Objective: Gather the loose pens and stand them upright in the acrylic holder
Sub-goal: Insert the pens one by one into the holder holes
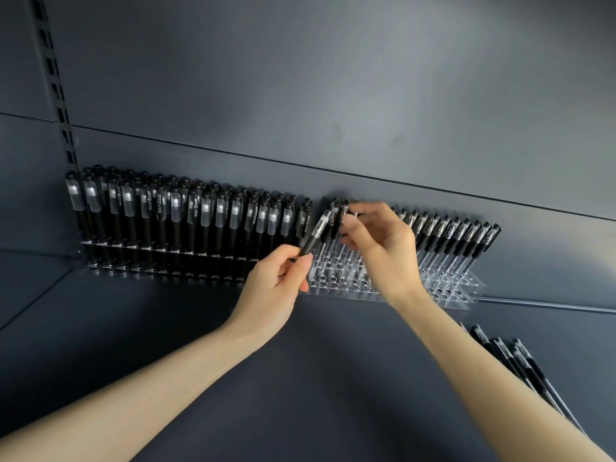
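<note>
The left hand [276, 285] is pinching a clear-capped pen [315, 233] by its black grip between thumb and curled fingers, holding it tilted over the acrylic holder [336, 285]. The right hand [383, 248] is pinching the caps of a few upright pens [336, 211] above the holder's open holes; I cannot tell whether they are seated. Standing pens [460, 238] are filling the holder's right end, and loose pens [510, 358] are lying on the shelf [333, 361], lower right.
</note>
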